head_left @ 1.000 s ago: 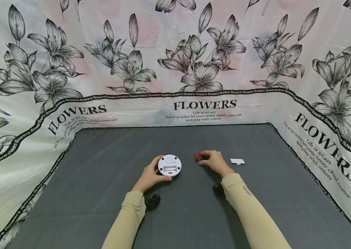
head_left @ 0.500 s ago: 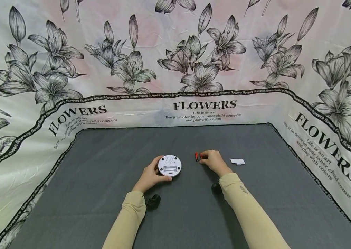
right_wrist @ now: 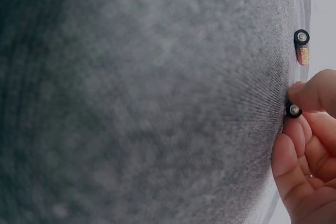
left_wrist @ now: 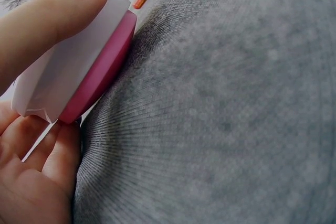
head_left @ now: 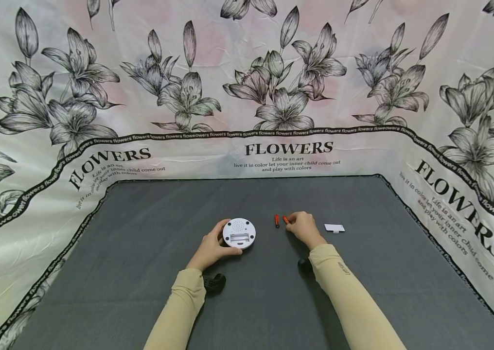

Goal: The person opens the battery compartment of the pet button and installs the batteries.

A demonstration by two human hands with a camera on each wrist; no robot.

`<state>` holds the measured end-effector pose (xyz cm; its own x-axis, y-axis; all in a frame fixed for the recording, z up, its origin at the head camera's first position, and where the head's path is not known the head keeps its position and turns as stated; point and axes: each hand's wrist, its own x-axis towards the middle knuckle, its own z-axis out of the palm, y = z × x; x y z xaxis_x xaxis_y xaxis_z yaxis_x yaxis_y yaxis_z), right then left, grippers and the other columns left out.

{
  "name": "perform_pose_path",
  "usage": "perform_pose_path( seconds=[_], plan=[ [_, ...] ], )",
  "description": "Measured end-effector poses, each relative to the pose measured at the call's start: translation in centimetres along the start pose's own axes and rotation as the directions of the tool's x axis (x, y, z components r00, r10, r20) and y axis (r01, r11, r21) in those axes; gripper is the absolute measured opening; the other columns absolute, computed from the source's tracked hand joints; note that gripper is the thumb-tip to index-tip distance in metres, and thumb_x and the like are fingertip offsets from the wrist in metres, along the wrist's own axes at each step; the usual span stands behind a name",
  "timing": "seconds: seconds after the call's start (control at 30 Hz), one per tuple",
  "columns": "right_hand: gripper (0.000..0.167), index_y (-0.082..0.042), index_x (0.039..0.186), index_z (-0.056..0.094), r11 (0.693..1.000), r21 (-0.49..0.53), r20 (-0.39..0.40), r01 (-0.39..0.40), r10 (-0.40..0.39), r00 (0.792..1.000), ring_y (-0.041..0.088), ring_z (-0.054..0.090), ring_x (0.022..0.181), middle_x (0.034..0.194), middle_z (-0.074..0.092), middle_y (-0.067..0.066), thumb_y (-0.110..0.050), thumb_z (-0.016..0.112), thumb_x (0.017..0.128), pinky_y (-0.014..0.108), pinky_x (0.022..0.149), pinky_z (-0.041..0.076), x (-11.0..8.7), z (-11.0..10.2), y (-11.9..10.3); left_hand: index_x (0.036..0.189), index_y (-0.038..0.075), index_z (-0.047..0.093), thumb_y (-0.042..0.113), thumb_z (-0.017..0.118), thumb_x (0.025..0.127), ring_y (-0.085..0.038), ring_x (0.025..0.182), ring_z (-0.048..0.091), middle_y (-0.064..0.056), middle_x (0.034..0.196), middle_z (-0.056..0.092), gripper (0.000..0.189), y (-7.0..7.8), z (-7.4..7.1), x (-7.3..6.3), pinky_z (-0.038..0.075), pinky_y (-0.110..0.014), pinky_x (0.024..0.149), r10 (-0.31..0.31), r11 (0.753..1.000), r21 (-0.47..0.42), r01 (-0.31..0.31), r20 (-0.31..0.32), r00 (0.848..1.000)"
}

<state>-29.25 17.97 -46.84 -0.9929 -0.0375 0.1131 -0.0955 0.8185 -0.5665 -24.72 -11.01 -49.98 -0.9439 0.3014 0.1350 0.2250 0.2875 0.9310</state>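
Note:
My left hand (head_left: 212,248) grips a round white device (head_left: 239,226) between thumb and fingers. Its underside faces up, showing an uncovered battery compartment (head_left: 240,238). A pink part (left_wrist: 102,72) of the device touches or nearly touches the cloth in the left wrist view. To the right, my right hand (head_left: 305,229) pinches a red battery (head_left: 286,219) between thumb and fingers, low over the cloth. In the right wrist view the black end of this battery (right_wrist: 294,109) pokes out from the fingertips. A second red battery (head_left: 276,221) lies just left of it, apart from the hand.
A small white battery cover (head_left: 334,228) with a tab lies right of my right hand. Grey cloth (head_left: 255,301) covers the table, and a flower-printed fabric (head_left: 286,155) rises at the back and sides. Black wrist mounts (head_left: 215,283) hang under both sleeves.
The pinched battery has tilted, and my right fingers have shifted slightly to the right, away from the other battery. My left hand and the device hold their place.

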Motion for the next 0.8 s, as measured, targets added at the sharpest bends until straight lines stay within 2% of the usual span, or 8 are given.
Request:
perform_pose_path(
  seconds=[0.17,0.27,0.4,0.57,0.8],
  plan=[
    [0.015,0.003,0.089,0.069,0.995,0.097,-0.028,-0.036,0.039,0.999,0.017,0.054,0.063,0.074,0.063,0.006,-0.004,0.066,0.075,0.028,0.055,0.046,-0.3,0.0,0.4,0.144,0.011,0.031,0.026,0.087,0.063,-0.019,0.125,0.042,-0.006,0.137,0.043,0.099,-0.1,0.0,0.0,0.037,-0.031,0.101,0.020,1.000,0.007,-0.020,0.007,1.000],
    [0.015,0.002,0.090,0.069,0.984,0.179,-0.034,-0.028,0.035,0.999,0.014,0.054,0.060,0.074,0.063,0.005,-0.003,0.064,0.076,0.025,0.052,0.044,-0.4,-0.1,0.5,0.144,0.011,0.031,0.026,0.087,0.063,-0.017,0.124,0.042,-0.005,0.136,0.043,0.099,-0.1,0.0,0.0,0.037,-0.030,0.101,0.019,1.000,0.002,-0.019,0.006,1.000],
    [0.013,-0.001,0.092,0.069,0.970,0.241,-0.041,0.045,-0.036,0.999,0.014,0.056,0.065,0.077,0.064,0.003,-0.005,0.067,0.080,0.026,0.055,0.046,-0.5,-0.3,0.3,0.144,0.011,0.032,0.027,0.087,0.062,-0.012,0.123,0.043,-0.001,0.135,0.044,0.100,0.0,0.0,0.1,0.037,-0.026,0.100,0.013,1.000,0.004,-0.013,0.002,1.000],
    [0.011,-0.004,0.093,0.070,0.952,0.272,-0.022,0.141,-0.140,0.990,0.016,0.058,0.071,0.079,0.064,0.002,-0.008,0.069,0.082,0.030,0.061,0.049,-0.7,-0.6,-0.7,0.144,0.011,0.031,0.026,0.087,0.063,-0.013,0.123,0.042,-0.002,0.135,0.044,0.099,0.1,-0.1,0.0,0.036,-0.026,0.100,0.019,1.000,0.006,-0.019,0.003,1.000],
    [0.010,-0.005,0.092,0.070,0.929,0.296,0.011,0.221,-0.235,0.972,0.014,0.057,0.068,0.078,0.064,0.000,-0.008,0.070,0.082,0.027,0.058,0.048,-1.0,-0.2,-2.7,0.144,0.010,0.031,0.028,0.087,0.063,-0.017,0.123,0.043,-0.006,0.135,0.045,0.099,0.1,0.0,-0.1,0.037,-0.031,0.101,0.028,1.000,0.011,-0.028,-0.002,1.000]
  ],
)
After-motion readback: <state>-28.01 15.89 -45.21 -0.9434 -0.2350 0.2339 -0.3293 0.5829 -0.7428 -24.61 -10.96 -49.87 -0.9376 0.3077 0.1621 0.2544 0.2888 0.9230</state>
